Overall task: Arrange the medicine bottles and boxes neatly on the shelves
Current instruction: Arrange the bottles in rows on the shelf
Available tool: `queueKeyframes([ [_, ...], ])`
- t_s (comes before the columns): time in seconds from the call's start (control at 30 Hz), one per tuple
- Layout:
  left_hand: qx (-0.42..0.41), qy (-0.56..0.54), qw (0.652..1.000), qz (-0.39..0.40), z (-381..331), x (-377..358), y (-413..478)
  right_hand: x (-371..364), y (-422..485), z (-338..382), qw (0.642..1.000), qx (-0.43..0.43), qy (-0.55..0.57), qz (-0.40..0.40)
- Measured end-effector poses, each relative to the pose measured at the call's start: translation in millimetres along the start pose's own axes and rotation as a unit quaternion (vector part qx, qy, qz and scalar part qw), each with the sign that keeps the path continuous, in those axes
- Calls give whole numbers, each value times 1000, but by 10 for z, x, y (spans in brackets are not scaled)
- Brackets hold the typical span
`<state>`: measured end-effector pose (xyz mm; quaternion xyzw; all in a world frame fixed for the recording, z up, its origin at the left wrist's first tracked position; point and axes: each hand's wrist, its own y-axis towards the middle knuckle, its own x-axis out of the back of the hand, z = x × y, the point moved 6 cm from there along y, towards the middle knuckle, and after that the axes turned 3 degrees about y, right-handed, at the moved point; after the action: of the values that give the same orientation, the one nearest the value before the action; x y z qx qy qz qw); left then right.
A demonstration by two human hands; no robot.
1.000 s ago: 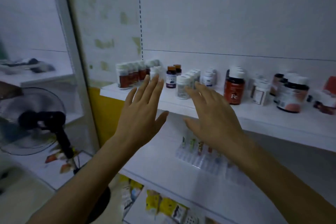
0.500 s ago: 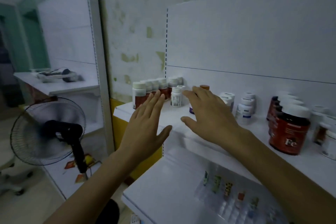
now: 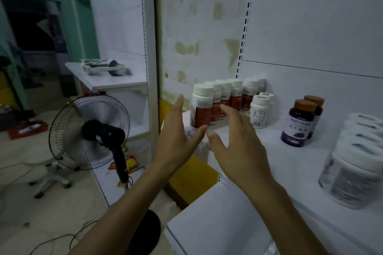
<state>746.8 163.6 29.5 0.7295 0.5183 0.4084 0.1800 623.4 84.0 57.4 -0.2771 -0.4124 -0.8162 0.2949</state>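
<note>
Both hands are sliding leftward along the shelf (image 3: 279,151), over the last second travelling from the middle bottles to its left end, with the view swinging along. The left hand (image 3: 174,141) is now standing at the left side of the front red-labelled bottle (image 3: 200,107) and the right hand (image 3: 240,141) is reaching in from the right, thumbs nearly meeting before its base. Each grip is hanging open, fingers straight, holding nothing, and whether any finger is touching the bottle I cannot tell. This is suggesting that the tidying is turning to this end, likely squaring the front bottle against the red-labelled row (image 3: 235,93) running back toward the wall. Just right of that row two small white bottles (image 3: 258,112) are standing close enough to be crowding the right fingers, the purple bottles (image 3: 298,124) are sitting well apart, and large white jars (image 3: 352,170) are lining the near right. The front bottle is standing near the shelf's end, so a careless push leftward is risking a fall toward the fan (image 3: 89,128) below
</note>
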Motion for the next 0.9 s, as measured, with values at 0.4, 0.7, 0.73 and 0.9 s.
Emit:
queueKeyframes([
  [0.4,-27,-51,995,80,648,-309,366,-611,429,-32,962,-202,117,-143],
  [0.7,-163,-201,907,332,680,-340,575,-677,423,16,898,-220,326,-195],
  [0.73,-171,-239,881,372,638,-372,636,-643,407,2,897,-217,325,-207],
  [0.9,-245,-271,847,385,457,-483,858,-554,379,-69,889,-207,310,-267],
])
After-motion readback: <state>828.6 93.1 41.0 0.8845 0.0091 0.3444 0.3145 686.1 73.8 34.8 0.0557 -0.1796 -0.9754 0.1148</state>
